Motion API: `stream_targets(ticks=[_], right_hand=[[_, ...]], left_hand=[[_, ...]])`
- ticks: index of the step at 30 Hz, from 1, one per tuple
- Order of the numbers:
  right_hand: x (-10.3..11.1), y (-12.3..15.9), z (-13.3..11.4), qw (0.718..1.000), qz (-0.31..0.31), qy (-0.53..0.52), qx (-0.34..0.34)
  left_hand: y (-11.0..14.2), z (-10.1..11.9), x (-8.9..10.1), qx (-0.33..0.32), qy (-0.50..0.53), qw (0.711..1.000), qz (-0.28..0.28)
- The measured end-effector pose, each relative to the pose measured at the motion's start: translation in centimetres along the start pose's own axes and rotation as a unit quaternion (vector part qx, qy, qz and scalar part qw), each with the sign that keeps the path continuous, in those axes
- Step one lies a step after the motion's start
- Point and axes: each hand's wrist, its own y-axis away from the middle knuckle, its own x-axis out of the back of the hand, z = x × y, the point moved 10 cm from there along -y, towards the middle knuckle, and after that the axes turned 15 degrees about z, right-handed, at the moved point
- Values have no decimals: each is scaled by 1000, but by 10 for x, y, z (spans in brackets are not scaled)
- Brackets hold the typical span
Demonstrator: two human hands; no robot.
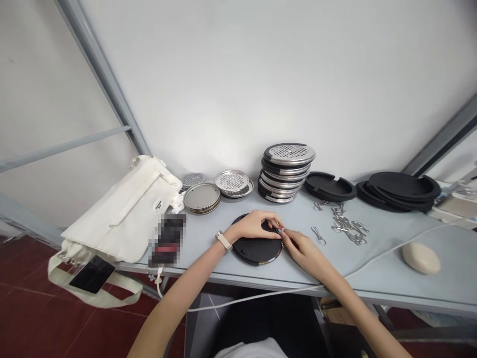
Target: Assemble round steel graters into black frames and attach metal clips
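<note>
A round black disc [250, 248] lies in front of me near the table's front edge, with a shiny, coloured strip along part of its rim. My left hand [257, 224] rests over its upper side, thumb and fingers curled toward the right rim. There my right hand [301, 249] pinches a small metal clip [279, 230], and the left fingertips meet it too. Fingers cover most of that clip. To the right lies one loose wire clip [318, 235], beside a heap of similar metal clips [348, 224].
Behind the disc rises a stack of black-and-silver perforated discs [286, 171]. Metal plates [201, 197] and perforated lids [233, 182] stand left of it, black trays [330, 186] right. A white bag [122, 209], white cable [387, 248] and computer mouse [421, 257] flank my arms.
</note>
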Motion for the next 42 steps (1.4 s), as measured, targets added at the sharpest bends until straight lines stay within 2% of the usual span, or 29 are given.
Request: stream_targets(ticks=[25,42], right_hand=[[-3,2,-5,997,6,51,50],[-2,3,-4,995,11,75,60]], left_hand=[[0,-12,1,27,-25,999,1],[-1,-10,1,22,-33,999,-4]])
